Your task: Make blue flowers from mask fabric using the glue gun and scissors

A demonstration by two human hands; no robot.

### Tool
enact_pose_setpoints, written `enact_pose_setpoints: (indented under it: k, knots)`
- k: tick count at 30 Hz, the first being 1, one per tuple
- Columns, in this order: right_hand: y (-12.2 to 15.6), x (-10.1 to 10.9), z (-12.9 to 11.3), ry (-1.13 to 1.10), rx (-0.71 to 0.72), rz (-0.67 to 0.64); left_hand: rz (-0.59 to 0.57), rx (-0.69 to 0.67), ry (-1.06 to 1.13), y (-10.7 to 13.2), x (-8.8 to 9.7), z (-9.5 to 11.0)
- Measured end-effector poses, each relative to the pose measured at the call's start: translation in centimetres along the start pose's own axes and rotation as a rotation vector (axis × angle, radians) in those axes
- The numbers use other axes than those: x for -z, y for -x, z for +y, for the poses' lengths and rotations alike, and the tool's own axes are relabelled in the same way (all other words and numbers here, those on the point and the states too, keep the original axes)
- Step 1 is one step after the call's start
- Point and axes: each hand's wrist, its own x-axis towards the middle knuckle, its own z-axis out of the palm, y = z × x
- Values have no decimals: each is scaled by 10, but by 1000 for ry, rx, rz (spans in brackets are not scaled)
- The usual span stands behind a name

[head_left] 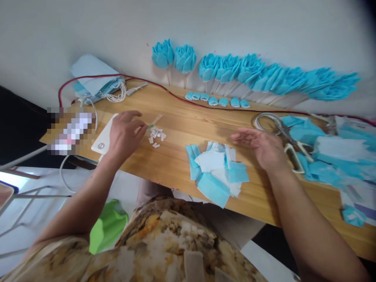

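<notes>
My left hand (126, 131) hovers over the right side of a white power bank (101, 141), its fingers loosely bent and apart, with nothing visible in them. Just past its fingertips lies a small pile of cut white bits (157, 134) beside a clear strip (157, 119). My right hand (260, 147) is held above the wooden table with fingers stretched out and nothing seen in it. Between the two hands, nearer my body, sits a loose heap of blue and white fabric pieces (216, 166). Scissors (293, 147) with white handles rest to the right of my right hand.
Blue fabric flowers (229, 67) on sticks lean along the wall, with several small folded blue pieces (217, 101) below. A red-black cable (176, 96) crosses the table. Blue scraps (331, 156) cover the right end; stacked masks (96, 78) lie at the back left.
</notes>
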Motion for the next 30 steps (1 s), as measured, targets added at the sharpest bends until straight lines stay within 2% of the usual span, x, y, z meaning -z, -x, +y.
enact_pose_setpoints:
  k: [4, 8, 13, 18, 22, 26, 30]
  knots:
    - [0, 0, 0, 8, -18, -3, -90, 75, 125, 8, -4, -12]
    - [-1, 0, 0, -19, -26, 4, -94, 165, 130, 16, -11, -5]
    - [-3, 0, 2, -24, -9, 13, -102, 244, 208, 17, -11, 5]
    - [-1, -1, 0, -21, -5, 10, 36, 169, 219, 6, -3, 7]
    - [-1, 0, -1, -7, -47, 10, 146, 179, 278, -10, 4, 18]
    - [-2, 2, 1, 28, -25, 6, 137, 154, 283, -21, 1, 27]
    - [-1, 2, 2, 52, 12, -1, 54, -75, 201, -19, -16, 25]
